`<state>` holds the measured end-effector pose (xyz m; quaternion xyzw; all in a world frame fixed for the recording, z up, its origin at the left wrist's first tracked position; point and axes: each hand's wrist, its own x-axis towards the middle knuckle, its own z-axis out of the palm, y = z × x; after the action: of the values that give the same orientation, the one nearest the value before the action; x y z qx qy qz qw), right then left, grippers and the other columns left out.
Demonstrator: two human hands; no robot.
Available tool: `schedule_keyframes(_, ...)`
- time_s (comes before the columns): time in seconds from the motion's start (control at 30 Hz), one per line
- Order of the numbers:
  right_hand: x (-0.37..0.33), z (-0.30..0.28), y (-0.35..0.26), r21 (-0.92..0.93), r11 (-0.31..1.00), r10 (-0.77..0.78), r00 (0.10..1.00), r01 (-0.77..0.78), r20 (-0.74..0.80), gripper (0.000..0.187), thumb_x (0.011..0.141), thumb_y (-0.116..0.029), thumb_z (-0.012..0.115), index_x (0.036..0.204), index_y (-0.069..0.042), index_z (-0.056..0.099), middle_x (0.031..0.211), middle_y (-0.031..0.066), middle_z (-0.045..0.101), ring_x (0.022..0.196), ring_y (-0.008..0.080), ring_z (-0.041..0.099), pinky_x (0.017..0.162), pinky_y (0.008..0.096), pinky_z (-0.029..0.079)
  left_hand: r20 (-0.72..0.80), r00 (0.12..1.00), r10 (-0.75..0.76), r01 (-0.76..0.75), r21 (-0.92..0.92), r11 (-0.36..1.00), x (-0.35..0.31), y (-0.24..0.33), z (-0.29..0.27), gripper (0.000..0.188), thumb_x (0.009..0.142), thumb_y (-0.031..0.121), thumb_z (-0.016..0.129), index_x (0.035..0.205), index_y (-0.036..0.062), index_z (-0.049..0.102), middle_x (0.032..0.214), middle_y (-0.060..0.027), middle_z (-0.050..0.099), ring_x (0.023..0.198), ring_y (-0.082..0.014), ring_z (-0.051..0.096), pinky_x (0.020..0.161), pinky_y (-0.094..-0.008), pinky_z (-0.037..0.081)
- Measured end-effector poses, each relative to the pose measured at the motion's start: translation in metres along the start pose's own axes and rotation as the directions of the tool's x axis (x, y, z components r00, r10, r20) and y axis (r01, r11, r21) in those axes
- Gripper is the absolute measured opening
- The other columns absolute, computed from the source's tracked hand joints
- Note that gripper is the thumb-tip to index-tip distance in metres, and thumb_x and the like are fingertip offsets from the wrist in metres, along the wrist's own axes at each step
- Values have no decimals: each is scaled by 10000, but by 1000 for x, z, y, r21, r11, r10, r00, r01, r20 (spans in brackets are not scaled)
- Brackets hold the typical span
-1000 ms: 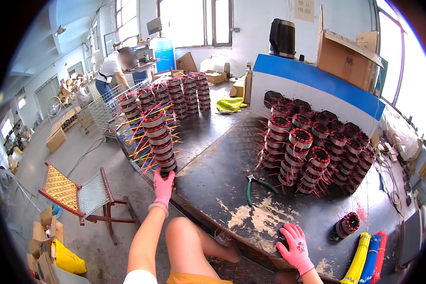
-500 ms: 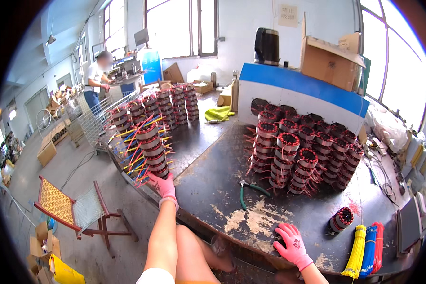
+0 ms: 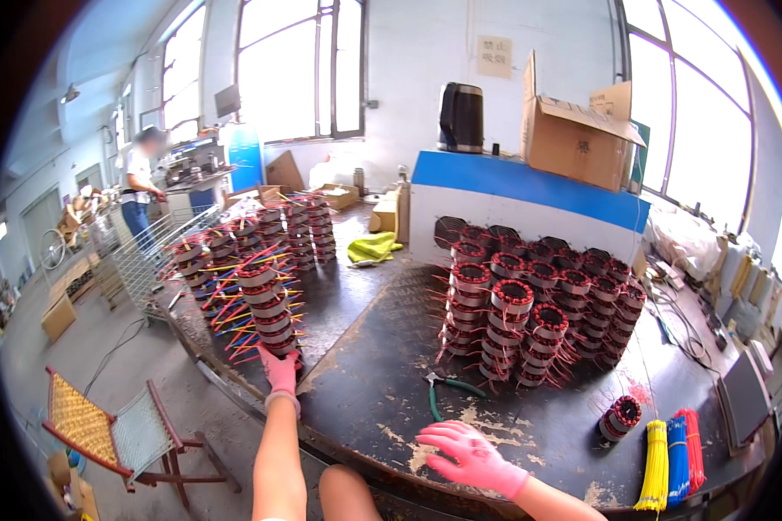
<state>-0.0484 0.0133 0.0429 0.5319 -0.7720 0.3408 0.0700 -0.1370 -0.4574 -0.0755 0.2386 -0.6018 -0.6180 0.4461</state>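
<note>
My left hand (image 3: 280,372), in a pink glove, is at the foot of a tall stack of motor stators (image 3: 269,306), its fingers round the lowest one. Red, yellow and blue wires stick out from the left of this stack. My right hand (image 3: 471,458), also gloved in pink, is held over the worn front of the dark table with fingers spread and nothing in it. Green-handled pliers (image 3: 450,389) lie just beyond it. Farther right, a short stator stack (image 3: 619,418) stands alone beside bundles of yellow wires (image 3: 656,464), blue wires (image 3: 679,460) and red wires (image 3: 693,451).
Several stator stacks (image 3: 513,326) crowd the table's right half, before a blue-and-white cabinet (image 3: 530,189) bearing a kettle (image 3: 460,117) and an open carton (image 3: 578,143). More wired stacks (image 3: 300,230) stand back left. A yellow-green cloth (image 3: 374,248) lies behind. A folding chair (image 3: 122,425) and another person (image 3: 139,187) are left.
My right hand has moved left and spread over the table. My left hand stays at the foot of the stack. The whole view has shifted, so things sit lower and farther left.
</note>
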Motion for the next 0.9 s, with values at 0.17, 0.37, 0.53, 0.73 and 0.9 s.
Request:
schedule_keyframes(0.17, 74, 63, 30, 43, 981, -190, 981, 188, 45, 335, 956, -272, 671, 1186, -30, 652, 1233, 149, 666, 1178, 339, 608, 1057, 447, 467, 95, 995, 34, -40, 61, 997, 25, 7, 18, 1006, 700, 36, 883, 1528, 29, 312, 1368, -151, 537, 1003, -244, 659, 654, -326, 606)
schedule_keyframes(0.37, 168, 116, 81, 26, 982, -190, 977, 188, 100, 360, 964, -308, 637, 1186, -26, 660, 1220, 160, 665, 1179, 341, 603, 1069, 442, 443, 54, 998, -32, 19, 217, 976, 78, -7, 50, 1052, 688, 158, 922, 1551, 70, 328, 1216, -113, 637, 734, -180, 649, 527, -306, 527)
schedule_keyframes(0.53, 219, 150, 126, 14, 992, -122, 992, 122, 38, 398, 940, -321, 644, 1200, -19, 642, 1269, 166, 636, 1215, 345, 573, 1082, 457, 422, 126, 992, 2, -27, 196, 980, 105, -17, 91, 1062, 696, 110, 900, 1571, 68, 300, 1212, -123, 627, 687, -179, 614, 520, -305, 514)
schedule_keyframes(0.73, 239, 177, 146, -61, 996, -64, 998, 64, 0, 541, 935, -377, 647, 1329, -14, 570, 1398, 209, 549, 1353, 383, 478, 1175, 508, 337, 210, 978, 1, -54, 250, 967, 150, -34, 126, 1071, 706, 109, 892, 1580, 58, 275, 1176, -113, 647, 678, -171, 616, 522, -306, 516)
schedule_keyframes(0.9, 240, 177, 142, -93, 995, -30, 999, 33, 39, 598, 949, -424, 616, 1369, -5, 537, 1433, 227, 521, 1382, 402, 452, 1193, 526, 314, 272, 962, -3, -65, 241, 968, 184, -49, 158, 1028, 696, 56, 853, 1561, 69, 298, 1159, -112, 662, 708, -165, 640, 516, -307, 520)
